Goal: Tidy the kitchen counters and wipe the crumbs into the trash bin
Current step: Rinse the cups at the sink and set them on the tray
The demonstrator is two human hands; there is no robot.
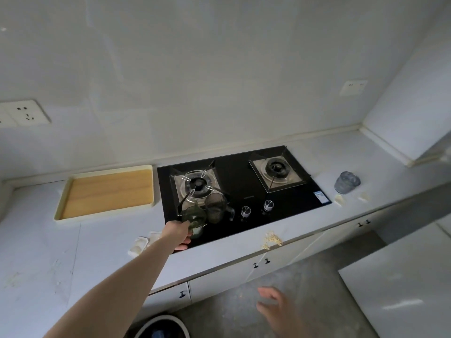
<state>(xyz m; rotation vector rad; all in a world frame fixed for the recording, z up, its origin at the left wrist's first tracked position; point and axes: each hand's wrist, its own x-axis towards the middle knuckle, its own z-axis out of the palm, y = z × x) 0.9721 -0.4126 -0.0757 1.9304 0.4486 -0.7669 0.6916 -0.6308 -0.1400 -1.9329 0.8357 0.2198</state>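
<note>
Hands: the left hand [179,234] is extended over the front-left corner of the black gas hob [244,191], with its fingers curled round a dark green glass cup [194,219]. The cup is tilted with its mouth facing the camera; whether it is lifted clear of the hob surface cannot be determined. A second ribbed glass cup [216,207] with a handle stands upright on the hob just beside the held cup, in front of the left burner [196,186]. The right hand [274,311] is low over the floor, well apart from the desk [48,252], fingers spread and relaxed, holding nothing.

Task items on the desk:
- A pile of crumbs [271,239] lies at the front edge of the desk, just in front of the hob.
- A bluish glass tumbler [346,182] stands right of the hob, with two small pale scraps [339,200] near it.
- Two crumpled white paper pieces [144,241] lie left of the hob, partly behind the left forearm.
- A cream tray with a wooden base [107,191] sits left of the hob, against the back wall.

A trash bin [162,328] with a dark interior stands on the floor below the desk, at the bottom edge of the view.
</note>
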